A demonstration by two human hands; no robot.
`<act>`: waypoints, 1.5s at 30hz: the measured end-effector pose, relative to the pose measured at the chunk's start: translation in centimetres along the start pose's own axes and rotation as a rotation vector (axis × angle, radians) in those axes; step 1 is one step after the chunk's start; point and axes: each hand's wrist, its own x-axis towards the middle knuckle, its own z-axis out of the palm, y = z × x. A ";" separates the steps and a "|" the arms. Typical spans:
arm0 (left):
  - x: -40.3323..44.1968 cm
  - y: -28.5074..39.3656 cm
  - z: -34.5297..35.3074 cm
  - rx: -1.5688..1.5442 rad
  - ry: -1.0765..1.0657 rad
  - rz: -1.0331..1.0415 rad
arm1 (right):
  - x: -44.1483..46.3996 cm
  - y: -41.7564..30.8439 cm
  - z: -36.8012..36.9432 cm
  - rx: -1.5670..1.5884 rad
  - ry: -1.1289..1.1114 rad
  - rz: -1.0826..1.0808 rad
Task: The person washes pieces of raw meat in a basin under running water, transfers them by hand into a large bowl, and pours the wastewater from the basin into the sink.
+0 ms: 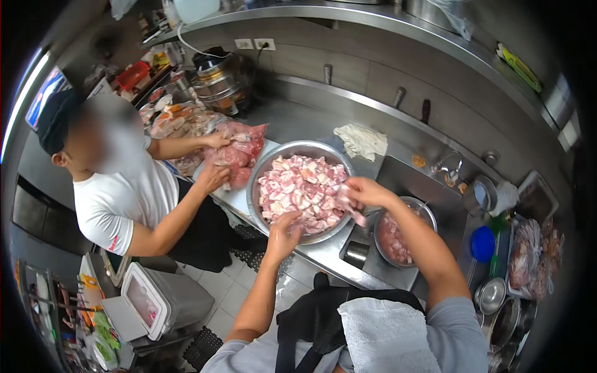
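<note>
A large steel bowl (254,198) on the counter is heaped with cubed raw meat (303,189). My right hand (367,191) is over the bowl's right rim, fingers closed around some raw meat pieces (357,217) that hang below it. At the bowl's near rim, my left hand (284,236) has its fingers apart, close to or touching the edge, with nothing seen in it. A smaller steel pot (429,214) in the sink holds more raw meat (393,238), partly covered by my right forearm.
On the left a co-worker (134,186) handles a plastic bag of raw meat (239,149). A crumpled cloth (362,141) lies behind the bowl. The sink (398,174) is on the right, then a blue bowl (482,244) and bagged food (527,255). A lidded bin (165,298) stands lower left.
</note>
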 end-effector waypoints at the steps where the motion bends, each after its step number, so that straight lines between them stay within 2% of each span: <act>1: 0.3 0.2 0.3 0.031 0.002 0.046 | -0.1 -1.6 0.2 0.195 0.116 -0.038; 3: 0.7 0.3 1.2 -0.010 -0.019 0.014 | -0.7 -1.7 -0.8 0.169 0.386 -0.087; 6: 0.8 -0.1 2.2 -0.047 -0.036 -0.029 | -3.8 4.1 -3.4 -0.100 0.542 -0.093; 7: 0.9 -0.2 2.6 -0.050 -0.036 -0.033 | -5.1 7.6 -4.0 -0.099 0.552 -0.072; 9: 1.2 -0.4 3.8 -0.054 -0.018 -0.012 | -9.7 15.5 -5.0 -0.085 0.394 0.184; 11: 2.0 0.9 5.1 -0.066 -0.033 -0.030 | -15.3 22.6 -4.8 -0.305 0.383 0.353; 13: 3.4 3.4 6.7 -0.091 -0.018 -0.004 | -20.7 32.0 -3.7 -0.341 0.425 0.438; 14: 4.0 4.3 7.9 -0.111 -0.010 0.033 | -22.7 32.4 -3.5 -0.340 0.425 0.455; 16: 5.3 5.4 11.1 -0.151 -0.043 0.078 | -26.1 33.2 -3.1 0.063 0.395 0.764; 17: 5.8 6.0 12.9 -0.182 -0.066 0.130 | -27.4 34.1 -2.7 0.068 0.387 0.775; 20: 7.0 9.2 19.3 -0.331 -0.313 0.014 | -30.7 39.7 -1.5 0.247 0.396 0.871; 23: 6.9 7.6 28.8 -0.435 -0.528 -0.056 | -31.3 44.2 -1.9 0.289 0.353 0.983; 25: 3.8 0.8 38.2 -0.449 -0.625 -0.226 | -30.3 45.5 -2.9 0.302 0.326 1.003; 26: 3.3 -0.5 41.0 -0.432 -0.681 -0.393 | -29.7 45.2 -4.2 0.375 0.316 0.992; 27: 2.8 -1.8 43.6 -0.416 -0.735 -0.563 | -29.7 51.5 -3.4 0.268 0.402 0.814; 29: -1.4 -8.0 51.1 -0.377 -0.668 -0.619 | -29.9 64.1 -2.0 -0.015 0.568 0.471; 30: -3.0 -10.2 53.7 -0.337 -0.610 -0.665 | -28.7 61.7 -2.6 0.131 0.746 0.559; 31: -3.7 -11.0 55.2 -0.340 -0.611 -0.678 | -27.5 62.6 -2.0 0.131 0.736 0.568; 33: -5.3 -12.4 57.4 -0.331 -0.669 -0.840 | -25.9 64.5 -0.1 0.614 0.695 0.823; 34: -2.7 -8.9 56.4 -0.416 -0.775 -1.219 | -24.6 62.8 1.0 0.736 0.661 0.890; 35: -4.0 -9.7 58.3 -0.422 -0.776 -1.235 | -22.9 59.8 2.2 0.808 0.631 0.925; 37: -7.7 -11.9 62.3 -1.032 -0.671 -1.668 | -20.2 54.0 2.6 0.888 0.582 0.960; 38: -5.9 -10.2 62.1 -0.982 -0.741 -1.790 | -20.1 55.0 2.8 0.883 0.572 0.973; 39: -6.1 -10.3 62.7 -0.990 -0.732 -1.801 | -19.8 57.2 3.3 0.910 0.549 0.957; 41: -6.5 -11.8 63.5 -0.771 -0.631 -1.419 | -19.7 58.6 1.8 0.936 0.513 0.938; 42: -5.6 -12.7 63.4 -0.768 -0.620 -1.422 | -20.0 58.5 -0.9 0.607 0.425 0.724; 43: -4.2 -13.9 63.4 -0.607 -0.655 -1.154 | -20.2 58.3 -3.5 0.287 0.334 0.503; 44: -3.0 -14.8 63.4 -0.444 -0.681 -0.886 | -20.1 57.6 -6.0 0.187 0.356 0.517; 45: -1.7 -14.4 62.8 -0.438 -0.675 -0.888 | -20.2 57.3 -8.1 0.085 0.379 0.528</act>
